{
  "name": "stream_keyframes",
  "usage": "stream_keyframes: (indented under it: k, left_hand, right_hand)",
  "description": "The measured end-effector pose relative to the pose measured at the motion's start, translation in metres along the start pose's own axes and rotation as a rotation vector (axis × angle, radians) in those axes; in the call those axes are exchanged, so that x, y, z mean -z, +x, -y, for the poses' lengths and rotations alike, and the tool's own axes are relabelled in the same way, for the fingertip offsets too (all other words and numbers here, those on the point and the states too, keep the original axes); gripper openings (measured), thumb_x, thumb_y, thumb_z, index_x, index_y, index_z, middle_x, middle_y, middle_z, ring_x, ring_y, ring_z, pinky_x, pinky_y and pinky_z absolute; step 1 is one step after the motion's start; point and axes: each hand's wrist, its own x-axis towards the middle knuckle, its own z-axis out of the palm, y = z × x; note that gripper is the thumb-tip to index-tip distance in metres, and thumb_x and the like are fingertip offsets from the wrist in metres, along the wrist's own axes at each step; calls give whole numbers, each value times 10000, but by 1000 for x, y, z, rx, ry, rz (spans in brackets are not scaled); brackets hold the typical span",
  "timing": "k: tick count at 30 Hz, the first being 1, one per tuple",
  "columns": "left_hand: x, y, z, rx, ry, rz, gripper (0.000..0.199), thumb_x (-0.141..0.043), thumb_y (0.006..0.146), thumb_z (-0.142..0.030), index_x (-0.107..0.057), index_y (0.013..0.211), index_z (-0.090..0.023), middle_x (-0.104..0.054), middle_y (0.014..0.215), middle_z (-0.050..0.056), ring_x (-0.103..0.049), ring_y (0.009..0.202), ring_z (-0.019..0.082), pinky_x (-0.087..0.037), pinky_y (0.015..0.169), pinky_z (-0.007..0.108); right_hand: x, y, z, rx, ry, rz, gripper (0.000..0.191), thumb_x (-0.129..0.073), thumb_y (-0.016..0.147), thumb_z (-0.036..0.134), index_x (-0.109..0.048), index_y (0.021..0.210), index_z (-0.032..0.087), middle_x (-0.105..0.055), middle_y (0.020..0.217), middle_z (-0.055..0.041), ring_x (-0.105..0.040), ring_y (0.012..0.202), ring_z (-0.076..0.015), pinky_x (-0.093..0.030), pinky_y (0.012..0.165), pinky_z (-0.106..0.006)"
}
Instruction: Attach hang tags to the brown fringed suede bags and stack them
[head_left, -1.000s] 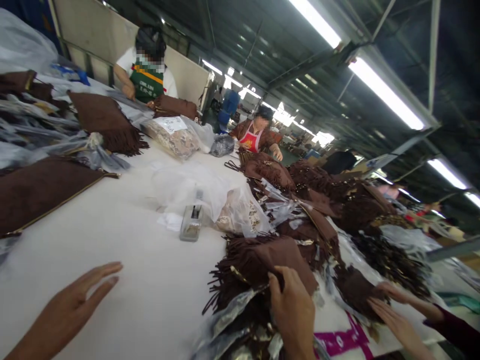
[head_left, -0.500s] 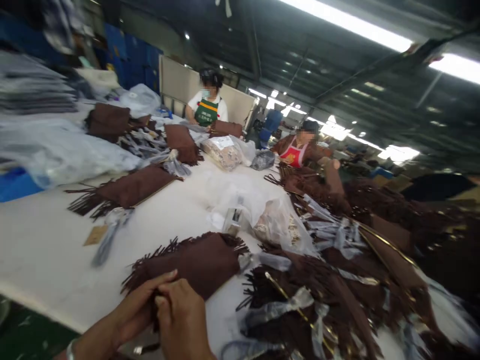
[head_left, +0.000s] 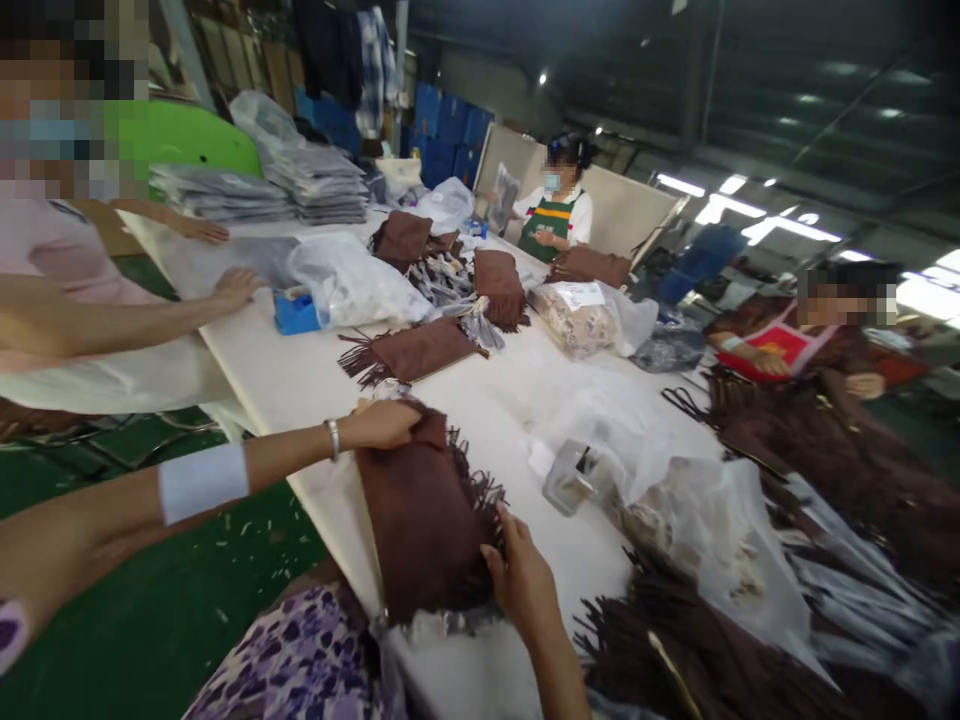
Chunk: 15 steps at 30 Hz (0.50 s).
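Observation:
A dark brown suede-like bag [head_left: 420, 510] with fringed ends lies tilted at the table's near edge. My left hand [head_left: 386, 424] grips its upper corner, the fingers partly hidden by the material. At the bag's right side, my right hand [head_left: 523, 568] has thumb and fingers around the fringe [head_left: 480, 485]. Clear plastic wrapping [head_left: 450, 625] shows below the bag's lower end. Just beyond my left hand, a second brown fringed bag [head_left: 426, 348] lies flat.
More brown bags [head_left: 675, 640] are heaped at the right. A clear plastic bag with patterned contents [head_left: 720, 540] stands beside them. Stacked wrapped packs [head_left: 315, 180] lie at the far left. A co-worker's hand [head_left: 238, 288] rests on the left edge; two other people work across the table.
The view has swung left, bringing a co-worker in pink into sight. My hands, close together before, are now apart on the brown bag, which has come nearer and turned.

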Motion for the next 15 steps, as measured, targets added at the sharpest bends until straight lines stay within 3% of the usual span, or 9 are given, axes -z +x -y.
stream_keyframes:
  k: [3,5,7,9,11,15]
  left_hand:
    - [1,50,-37,-130,-10,-203,507,-489,865,-109,-471,1370,-151,-515,1380,153,-489,1241,253,-390,1023,384]
    - [-3,64,-56,-190,-9,-325,559,-431,904,-96,-367,1452,-190,-297,1548,125,-284,1402,240,-262,1133,415]
    - [-13,57,-62,-215,-30,-416,523,-440,912,-117,-400,1428,-192,-256,1563,121,-248,1415,240,-234,1153,422]
    - [-30,26,-52,-197,-95,-447,451,-467,920,-183,-456,1371,-172,-355,1496,143,-345,1354,244,-290,1129,389]
    - [-52,-21,-35,-114,-193,-416,410,-463,936,-263,-478,1331,-154,-456,1392,146,-434,1272,241,-343,1084,344]
    - [-91,-108,-6,228,-368,-235,346,-426,944,-320,-538,1227,-155,-587,1143,120,-579,1041,244,-426,900,366]
  right_hand:
    - [-18,-7,6,-39,-26,44,551,-431,956,254,-320,1490,175,-569,1342,-132,-647,1094,-253,-516,877,-345]
    - [-26,-13,9,-47,-36,27,537,-383,982,302,-298,1493,161,-549,1375,-144,-626,1143,-259,-515,886,-349]
    - [-32,-20,10,-16,-38,26,551,-366,992,346,-262,1503,166,-536,1391,-143,-609,1175,-256,-520,880,-344]
    - [-38,-26,12,26,-78,67,569,-376,988,361,-237,1513,190,-570,1330,-136,-654,1092,-251,-543,789,-331]
    - [-44,-29,16,31,-165,105,553,-361,986,338,-254,1508,190,-606,1220,-140,-706,919,-245,-536,639,-316]
    - [-56,-11,33,9,-294,39,466,-301,985,280,-396,1415,127,-616,1110,-164,-706,767,-240,-484,544,-311]
